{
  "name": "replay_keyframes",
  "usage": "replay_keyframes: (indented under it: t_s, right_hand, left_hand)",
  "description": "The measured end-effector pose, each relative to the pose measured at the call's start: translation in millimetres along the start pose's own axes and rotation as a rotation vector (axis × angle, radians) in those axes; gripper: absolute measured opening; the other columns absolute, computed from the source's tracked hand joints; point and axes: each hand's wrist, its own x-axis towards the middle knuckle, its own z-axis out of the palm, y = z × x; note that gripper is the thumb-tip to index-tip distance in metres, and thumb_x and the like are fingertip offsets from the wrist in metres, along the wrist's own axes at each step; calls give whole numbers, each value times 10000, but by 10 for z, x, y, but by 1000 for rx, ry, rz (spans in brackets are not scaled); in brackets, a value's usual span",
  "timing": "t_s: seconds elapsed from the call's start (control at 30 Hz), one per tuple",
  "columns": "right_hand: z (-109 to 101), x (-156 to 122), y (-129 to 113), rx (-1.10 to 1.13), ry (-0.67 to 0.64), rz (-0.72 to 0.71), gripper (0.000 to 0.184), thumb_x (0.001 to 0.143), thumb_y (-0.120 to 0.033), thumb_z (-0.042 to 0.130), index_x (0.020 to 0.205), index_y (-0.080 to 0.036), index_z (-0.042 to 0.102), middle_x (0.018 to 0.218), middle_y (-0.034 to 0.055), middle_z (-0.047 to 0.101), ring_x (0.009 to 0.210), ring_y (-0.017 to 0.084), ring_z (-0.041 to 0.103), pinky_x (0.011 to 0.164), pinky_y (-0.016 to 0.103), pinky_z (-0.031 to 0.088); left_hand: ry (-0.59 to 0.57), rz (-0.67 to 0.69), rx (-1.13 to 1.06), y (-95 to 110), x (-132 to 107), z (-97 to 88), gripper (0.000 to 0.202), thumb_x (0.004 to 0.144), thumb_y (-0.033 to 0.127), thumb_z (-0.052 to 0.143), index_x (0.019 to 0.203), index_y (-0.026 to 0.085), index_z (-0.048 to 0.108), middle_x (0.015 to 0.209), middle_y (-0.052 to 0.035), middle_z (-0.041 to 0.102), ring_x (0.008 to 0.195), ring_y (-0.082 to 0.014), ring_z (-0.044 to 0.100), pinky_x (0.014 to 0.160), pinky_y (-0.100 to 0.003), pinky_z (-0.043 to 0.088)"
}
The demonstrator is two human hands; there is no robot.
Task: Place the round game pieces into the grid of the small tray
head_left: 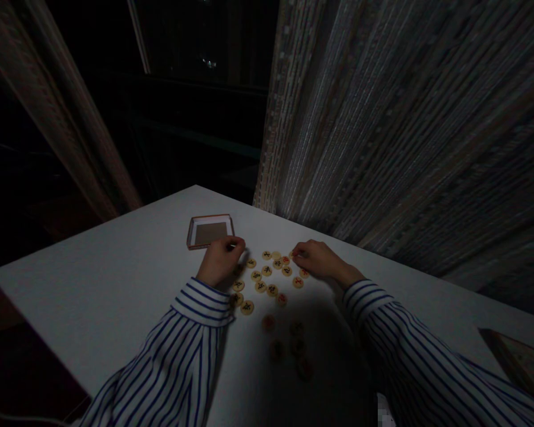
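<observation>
Several round, pale wooden Chinese chess pieces (267,271) lie scattered on the white table between my hands, some marked in black and some in red. One piece (276,255) shows no clear marking. My left hand (219,261) is curled just in front of an open shallow box (188,238), thumb and fingers closed together; whatever they hold is hidden. At the far right of the pieces, my right hand (319,259) has its fingertips closed at the edge of a chess piece (292,255). More pieces (297,346) lie in shadow nearer me.
The white table (115,267) has its far corner beyond the box. Long curtains (360,118) hang close behind its right edge, beside a dark window. A flat box-like object (518,359) rests at the right, partly cut off. The room is dim.
</observation>
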Motion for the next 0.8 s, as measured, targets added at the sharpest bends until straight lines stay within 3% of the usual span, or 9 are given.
replay_keyframes:
  t_s: [0.17, 0.47, 0.8]
  right_hand:
    - [-77, 25, -86, -13, 3, 3, 222, 770, -259, 507, 918, -197, 661, 939, 78, 667, 898, 213, 576, 762, 289, 374]
    - [-97, 232, -392, -27, -54, 5, 203, 753, -346, 535, 870, -222, 645, 919, 56, 678, 830, 209, 593, 672, 286, 374]
    - [-78, 400, -491, -39, -171, 80, 192, 708, -316, 574, 864, -224, 639, 922, 39, 675, 822, 194, 594, 615, 266, 356]
  left_hand:
    - [-2, 17, -23, -9, 8, 3, 283, 688, 379, 553, 789, 147, 679, 763, -62, 703, 732, -211, 636, 699, -294, 470]
    - [4, 30, 23, 13, -8, 2, 284, 708, 360, 541, 811, 136, 681, 770, -75, 705, 751, -224, 641, 698, -302, 472]
    - [-17, 16, 79, 24, -5, -1, 328, 735, 355, 499, 865, 113, 677, 801, -85, 704, 750, -218, 646, 708, -303, 482]
